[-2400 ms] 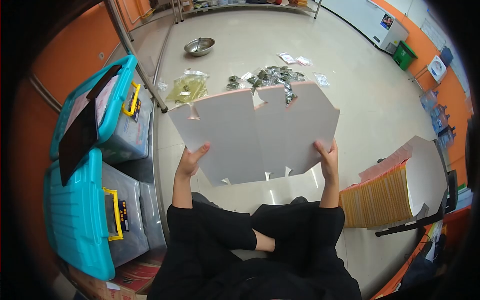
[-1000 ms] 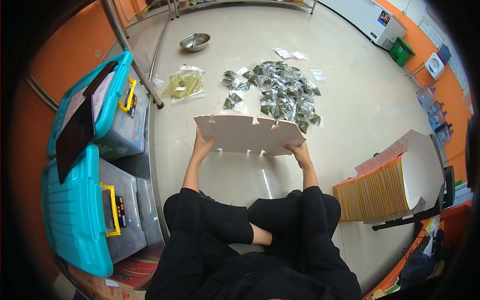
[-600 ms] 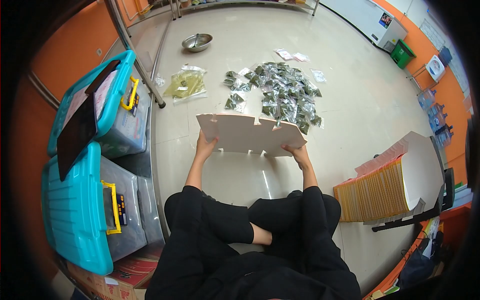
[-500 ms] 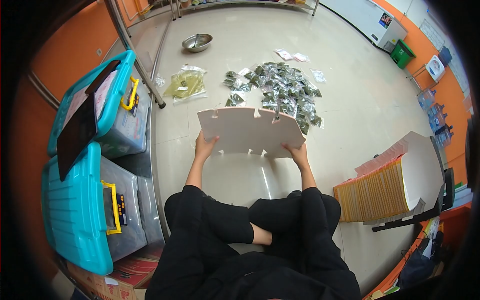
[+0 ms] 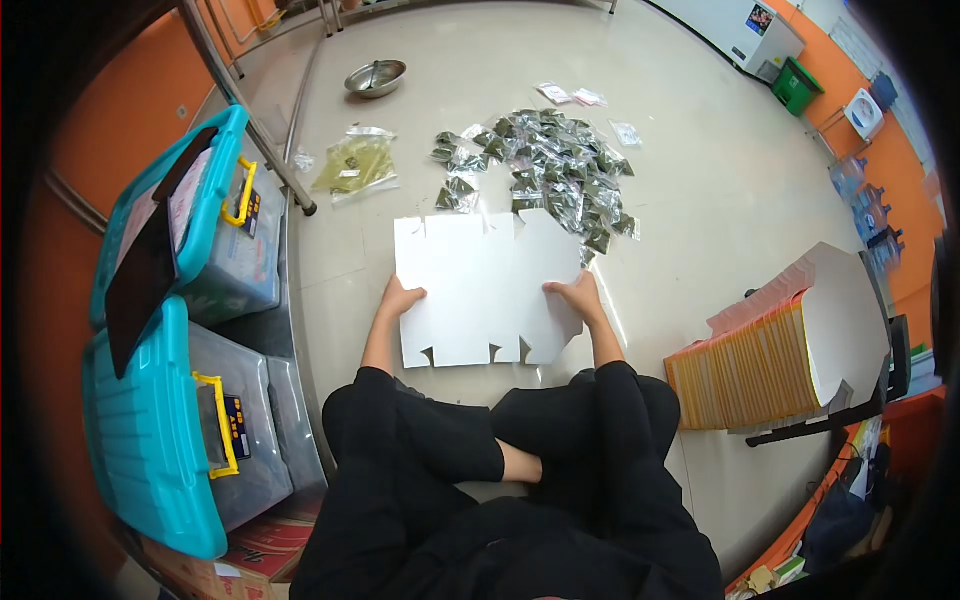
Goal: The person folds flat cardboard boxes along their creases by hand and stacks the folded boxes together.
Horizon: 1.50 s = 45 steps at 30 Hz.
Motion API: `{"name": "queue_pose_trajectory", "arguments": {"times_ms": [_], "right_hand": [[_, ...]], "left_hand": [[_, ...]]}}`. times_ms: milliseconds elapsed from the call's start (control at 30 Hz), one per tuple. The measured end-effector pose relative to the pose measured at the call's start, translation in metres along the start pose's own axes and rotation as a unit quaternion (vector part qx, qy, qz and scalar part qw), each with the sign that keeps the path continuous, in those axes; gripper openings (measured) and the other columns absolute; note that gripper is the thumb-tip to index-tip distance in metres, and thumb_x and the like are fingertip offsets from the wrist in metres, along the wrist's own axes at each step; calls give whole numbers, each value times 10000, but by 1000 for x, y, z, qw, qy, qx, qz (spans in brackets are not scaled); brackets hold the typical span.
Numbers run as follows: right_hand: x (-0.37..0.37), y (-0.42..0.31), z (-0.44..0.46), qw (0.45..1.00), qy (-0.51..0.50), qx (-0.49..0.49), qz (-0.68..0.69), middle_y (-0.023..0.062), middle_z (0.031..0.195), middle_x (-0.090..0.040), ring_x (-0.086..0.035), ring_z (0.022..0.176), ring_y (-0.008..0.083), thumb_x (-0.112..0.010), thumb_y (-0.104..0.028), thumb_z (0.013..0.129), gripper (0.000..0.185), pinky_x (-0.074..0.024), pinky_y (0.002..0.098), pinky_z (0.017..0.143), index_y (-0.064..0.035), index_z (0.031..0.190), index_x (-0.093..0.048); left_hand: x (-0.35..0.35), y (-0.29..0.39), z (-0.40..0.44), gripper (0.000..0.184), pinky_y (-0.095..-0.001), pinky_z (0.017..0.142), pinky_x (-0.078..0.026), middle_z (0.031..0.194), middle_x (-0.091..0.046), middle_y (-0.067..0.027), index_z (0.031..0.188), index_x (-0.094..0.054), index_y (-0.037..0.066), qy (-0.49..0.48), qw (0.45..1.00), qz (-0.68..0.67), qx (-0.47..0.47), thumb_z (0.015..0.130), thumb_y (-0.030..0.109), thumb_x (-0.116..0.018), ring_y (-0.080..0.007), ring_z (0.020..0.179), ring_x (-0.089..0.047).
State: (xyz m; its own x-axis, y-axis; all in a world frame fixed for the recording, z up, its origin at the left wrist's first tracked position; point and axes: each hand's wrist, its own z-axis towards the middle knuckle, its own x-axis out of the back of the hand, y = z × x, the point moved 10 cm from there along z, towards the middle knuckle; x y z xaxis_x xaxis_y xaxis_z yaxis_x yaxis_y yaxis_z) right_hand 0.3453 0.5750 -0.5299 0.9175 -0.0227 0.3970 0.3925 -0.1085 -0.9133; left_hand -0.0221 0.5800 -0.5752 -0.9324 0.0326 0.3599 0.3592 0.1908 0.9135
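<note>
A flat, unfolded cardboard box blank (image 5: pixel 475 285), white on its upper face, is held level above my crossed legs. Its long edges have cut notches and slots. My left hand (image 5: pixel 398 298) grips its left edge with the thumb on top. My right hand (image 5: pixel 582 298) grips the right edge in the same way. The fingers of both hands are hidden beneath the board. Just beyond it, a heap of small clear packets with dark green contents (image 5: pixel 565 165) is spread on the floor.
A stack of folded box blanks (image 5: pixel 745 365) stands to my right. A bag of yellowish contents (image 5: pixel 358 165) and a metal bowl (image 5: pixel 376 80) lie ahead on the left. Teal-lidded plastic bins (image 5: pixel 150 430) line my left side. A white freezer (image 5: pixel 735 35) stands far right.
The box blank has tilted from steeply angled to nearly flat, so its white face now shows fully. Both hands remain on its sides, and the view has shifted slightly.
</note>
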Motion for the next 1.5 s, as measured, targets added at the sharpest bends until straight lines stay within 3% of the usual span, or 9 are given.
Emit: {"name": "queue_pose_trajectory", "arguments": {"times_ms": [300, 433, 533, 700, 867, 1033, 1133, 1200, 1500], "right_hand": [[7, 5, -1, 999, 38, 0, -38, 112, 764, -640, -617, 671, 201, -723, -166, 585, 329, -483, 297, 633, 13, 840, -617], [41, -117, -39, 984, 59, 142, 84, 88, 735, -622, -594, 652, 184, -684, -122, 656, 212, -471, 302, 623, 8, 809, -618], [47, -234, -114, 938, 18, 345, 6, 44, 735, -591, -562, 705, 189, -656, -85, 647, 148, -440, 305, 659, -53, 787, -619], [19, -316, -221, 818, 3, 529, -226, -15, 779, -564, -536, 703, 157, -645, -128, 615, 177, -397, 284, 603, -132, 784, -591], [5, -328, -257, 796, -67, 538, -270, -40, 788, -536, -533, 713, 124, -598, -139, 644, 131, -406, 241, 602, -149, 767, -552], [5, -329, -270, 789, -80, 533, -295, -47, 776, -534, -531, 707, 112, -603, -137, 645, 122, -407, 232, 594, -156, 754, -552], [6, -330, -270, 789, -75, 529, -302, -50, 766, -533, -527, 702, 111, -609, -129, 641, 121, -405, 232, 586, -158, 746, -556], [7, -329, -267, 798, -81, 522, -292, -50, 758, -531, -525, 698, 112, -615, -123, 631, 127, -404, 233, 580, -154, 738, -554], [5, -327, -263, 806, -96, 507, -291, -42, 760, -531, -525, 701, 124, -617, -122, 615, 146, -409, 250, 588, -149, 744, -554]], "left_hand": [[0, -18, 8, 435, -324, 807, -434, 962, -608, -145, 1038, -530, -9, 34, 996, 78, 14, 647, 121, -669, -239, 914, -574], [50, 65, -20, 436, -316, 831, -412, 1034, -580, -127, 1087, -502, 28, 132, 988, -6, -74, 727, 210, -667, -230, 938, -562], [71, 130, -44, 539, -345, 879, -403, 1189, -473, -127, 1239, -380, 44, 97, 993, -45, -54, 799, 269, -595, -250, 1100, -464], [100, 219, -76, 594, -388, 916, -373, 1238, -407, -135, 1284, -311, 62, -9, 887, -368, -280, 813, 338, -547, -274, 1149, -405], [121, 243, -99, 651, -432, 954, -343, 1287, -341, -143, 1328, -243, 80, -96, 784, -491, -367, 827, 407, -499, -298, 1199, -346], [123, 237, -102, 698, -527, 990, -296, 1374, -170, -146, 1380, -69, 122, -131, 764, -476, -416, 858, 490, -350, -357, 1259, -235], [118, 248, -110, 672, -501, 986, -312, 1352, -220, -148, 1375, -114, 110, -130, 763, -473, -421, 864, 469, -365, -354, 1250, -255], [116, 255, -115, 643, -454, 1014, -302, 1350, -273, -142, 1365, -82, 74, -174, 712, -527, -429, 872, 270, -444, -310, 1246, -296], [123, 239, -100, 634, -453, 997, -324, 1354, -268, -158, 1362, -99, 69, -162, 736, -490, -438, 870, 257, -451, -330, 1237, -306]]}}
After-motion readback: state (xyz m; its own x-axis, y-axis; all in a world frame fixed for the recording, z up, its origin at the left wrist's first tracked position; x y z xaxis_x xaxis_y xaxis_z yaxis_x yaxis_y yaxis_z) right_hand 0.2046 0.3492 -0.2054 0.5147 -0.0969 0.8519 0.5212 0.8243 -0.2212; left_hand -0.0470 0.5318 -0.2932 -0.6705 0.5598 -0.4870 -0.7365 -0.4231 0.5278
